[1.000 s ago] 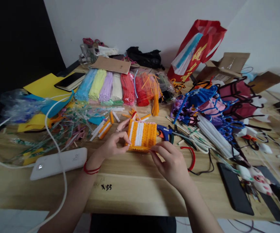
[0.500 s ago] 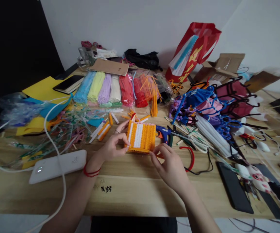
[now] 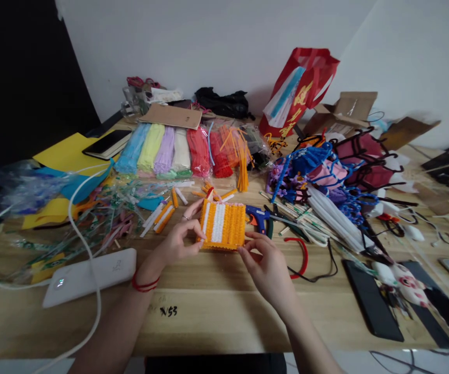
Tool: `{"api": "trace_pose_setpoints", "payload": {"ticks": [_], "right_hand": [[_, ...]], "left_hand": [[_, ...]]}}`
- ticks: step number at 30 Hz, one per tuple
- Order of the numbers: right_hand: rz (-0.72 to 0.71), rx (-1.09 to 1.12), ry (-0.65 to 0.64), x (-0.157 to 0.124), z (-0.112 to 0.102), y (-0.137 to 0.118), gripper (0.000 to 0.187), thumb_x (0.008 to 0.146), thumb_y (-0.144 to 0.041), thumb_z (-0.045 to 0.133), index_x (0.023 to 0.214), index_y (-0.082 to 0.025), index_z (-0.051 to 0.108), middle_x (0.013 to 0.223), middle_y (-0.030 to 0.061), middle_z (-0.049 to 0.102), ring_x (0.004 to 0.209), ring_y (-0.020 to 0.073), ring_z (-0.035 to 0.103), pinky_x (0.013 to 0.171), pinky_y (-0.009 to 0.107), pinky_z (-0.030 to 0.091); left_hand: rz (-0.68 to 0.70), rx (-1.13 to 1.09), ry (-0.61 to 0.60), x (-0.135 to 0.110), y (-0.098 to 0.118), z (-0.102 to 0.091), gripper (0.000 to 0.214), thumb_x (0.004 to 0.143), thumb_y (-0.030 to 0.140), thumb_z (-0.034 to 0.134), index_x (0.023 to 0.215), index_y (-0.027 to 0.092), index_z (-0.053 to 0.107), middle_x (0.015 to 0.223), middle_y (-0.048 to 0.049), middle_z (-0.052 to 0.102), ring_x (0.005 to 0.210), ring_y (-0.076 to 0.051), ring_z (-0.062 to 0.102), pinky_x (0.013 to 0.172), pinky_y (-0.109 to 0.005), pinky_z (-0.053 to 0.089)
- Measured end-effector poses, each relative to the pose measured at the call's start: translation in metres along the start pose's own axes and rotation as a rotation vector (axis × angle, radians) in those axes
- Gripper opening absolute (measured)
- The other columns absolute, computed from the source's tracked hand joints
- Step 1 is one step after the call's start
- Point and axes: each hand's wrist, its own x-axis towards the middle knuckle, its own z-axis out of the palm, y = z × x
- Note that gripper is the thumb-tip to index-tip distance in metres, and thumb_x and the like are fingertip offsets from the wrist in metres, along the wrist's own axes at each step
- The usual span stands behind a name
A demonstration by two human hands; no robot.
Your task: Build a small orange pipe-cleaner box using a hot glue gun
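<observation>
The right hand (image 3: 269, 265) has its thumb and forefinger nearly together, pinching the lower right corner of one square, fuzzy panel striped orange and white (image 3: 230, 226). The left hand (image 3: 179, 241) grips the lower left corner between thumb and forefinger, its remaining fingers partly hidden behind. The panel is tilted up above the wooden surface (image 3: 224, 306), between both hands; its back cannot be seen. Just beyond its right edge lies one blue glue gun (image 3: 261, 221), partly covered by the panel. Farther back, five bundles of fuzzy stems (image 3: 165, 148), pale blue, yellow, lilac, white and red, lie side by side, their far ends covered by one brown, card-covered notebook (image 3: 169, 115).
</observation>
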Motion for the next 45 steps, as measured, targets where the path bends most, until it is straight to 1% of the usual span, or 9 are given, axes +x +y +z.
{"api": "trace_pose_setpoints", "payload": {"ticks": [4, 7, 13, 17, 23, 30, 34, 40, 45], "right_hand": [[0.092, 0.137, -0.061, 0.002, -0.001, -0.002, 0.022, 0.080, -0.035, 0.063, 0.065, -0.020, 0.058, 0.099, 0.0132, 0.072, 0.089, 0.0252, 0.071, 0.071, 0.035, 0.059], [0.141, 0.192, -0.073, 0.004, -0.002, -0.001, 0.023, 0.077, -0.036, 0.065, 0.063, -0.020, 0.058, 0.100, 0.0136, 0.073, 0.091, 0.0263, 0.071, 0.073, 0.034, 0.059], [0.150, 0.231, -0.047, 0.006, -0.002, 0.006, 0.022, 0.072, -0.037, 0.067, 0.061, -0.020, 0.059, 0.095, 0.0131, 0.074, 0.087, 0.0269, 0.072, 0.072, 0.035, 0.058], [0.166, 0.244, -0.048, 0.008, -0.003, 0.007, 0.021, 0.070, -0.035, 0.067, 0.059, -0.020, 0.058, 0.093, 0.0128, 0.074, 0.086, 0.0269, 0.072, 0.070, 0.034, 0.058], [0.105, 0.261, -0.022, 0.009, -0.005, 0.010, 0.020, 0.070, -0.032, 0.066, 0.057, -0.019, 0.058, 0.093, 0.0132, 0.074, 0.084, 0.0266, 0.072, 0.069, 0.034, 0.058], [0.131, 0.242, -0.027, 0.010, -0.002, 0.020, 0.018, 0.069, -0.031, 0.066, 0.058, -0.019, 0.058, 0.094, 0.0121, 0.074, 0.082, 0.0241, 0.071, 0.072, 0.031, 0.057], [0.162, 0.260, -0.005, 0.009, 0.003, 0.024, 0.018, 0.068, -0.032, 0.066, 0.058, -0.020, 0.056, 0.095, 0.0106, 0.073, 0.084, 0.0235, 0.070, 0.073, 0.031, 0.056], [0.164, 0.274, 0.031, 0.007, 0.003, 0.018, 0.020, 0.066, -0.035, 0.067, 0.057, -0.021, 0.054, 0.095, 0.0099, 0.070, 0.090, 0.0237, 0.067, 0.068, 0.029, 0.056], [0.141, 0.259, 0.025, 0.008, 0.002, 0.018, 0.021, 0.066, -0.035, 0.067, 0.058, -0.021, 0.054, 0.094, 0.0093, 0.070, 0.091, 0.0236, 0.066, 0.068, 0.030, 0.054]], "left_hand": [[-0.052, -0.002, 0.001, 0.001, 0.003, 0.000, 0.008, 0.073, 0.015, 0.060, 0.072, 0.019, 0.053, 0.158, -0.0069, 0.019, 0.145, -0.027, 0.019, 0.116, -0.049, 0.024], [-0.083, -0.027, -0.003, 0.000, 0.004, 0.000, 0.008, 0.074, 0.018, 0.061, 0.072, 0.018, 0.053, 0.159, -0.0082, 0.017, 0.146, -0.028, 0.019, 0.115, -0.049, 0.025], [-0.082, -0.041, 0.008, 0.000, 0.006, 0.001, 0.006, 0.076, 0.021, 0.059, 0.073, 0.019, 0.055, 0.156, -0.0106, 0.025, 0.145, -0.028, 0.019, 0.116, -0.051, 0.020], [-0.098, 0.002, 0.017, -0.001, 0.009, 0.005, 0.007, 0.077, 0.021, 0.059, 0.074, 0.019, 0.054, 0.155, -0.0127, 0.028, 0.144, -0.029, 0.023, 0.113, -0.050, 0.027], [-0.103, 0.047, 0.021, -0.001, 0.016, 0.009, 0.007, 0.078, 0.021, 0.056, 0.074, 0.019, 0.051, 0.152, -0.0159, 0.031, 0.143, -0.028, 0.028, 0.109, -0.049, 0.034], [-0.131, -0.055, 0.060, -0.002, 0.015, 0.012, 0.011, 0.076, 0.025, 0.060, 0.073, 0.019, 0.051, 0.156, -0.0130, 0.023, 0.145, -0.029, 0.022, 0.111, -0.050, 0.030], [-0.107, -0.090, 0.071, -0.002, 0.012, 0.013, 0.009, 0.074, 0.024, 0.060, 0.072, 0.020, 0.053, 0.156, -0.0102, 0.024, 0.145, -0.029, 0.019, 0.112, -0.049, 0.030], [-0.102, -0.074, 0.086, -0.003, 0.011, 0.014, 0.009, 0.074, 0.024, 0.060, 0.072, 0.020, 0.052, 0.155, -0.0096, 0.028, 0.144, -0.030, 0.024, 0.109, -0.051, 0.034], [-0.086, -0.070, 0.086, -0.005, 0.009, 0.013, 0.005, 0.077, 0.020, 0.060, 0.075, 0.020, 0.055, 0.158, -0.0080, 0.021, 0.145, -0.029, 0.021, 0.110, -0.049, 0.034]]}}
